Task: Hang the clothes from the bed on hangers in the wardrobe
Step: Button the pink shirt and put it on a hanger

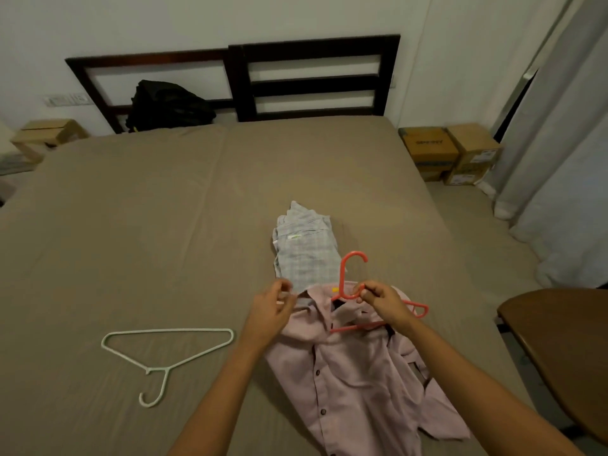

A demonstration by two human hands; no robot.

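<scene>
While a taupe-sheeted bed (131,225) with a dark slatted headboard (316,83) fills the room, a white hanger (164,330) lies left of the buttoned pink shirt (355,373), whose collar the left hand (271,307) pinches, a folded checked shirt (306,255) lies just beyond it, and the right hand (383,302) pinches a coral hanger (342,274) over its collar.

The pink shirt (355,373) in front of me is a plain pale pink, with dark buttons down its front. The coral hanger (345,274) I hold is a bright coral red. The checked shirt (306,255) is pale grey-blue with fine light checks. The white hanger (164,350) is plain white. My sheet (148,225) is plain tan, the headboard (316,87) dark brown, the bag (167,105) black, the boxes (450,153) cardboard brown.
</scene>
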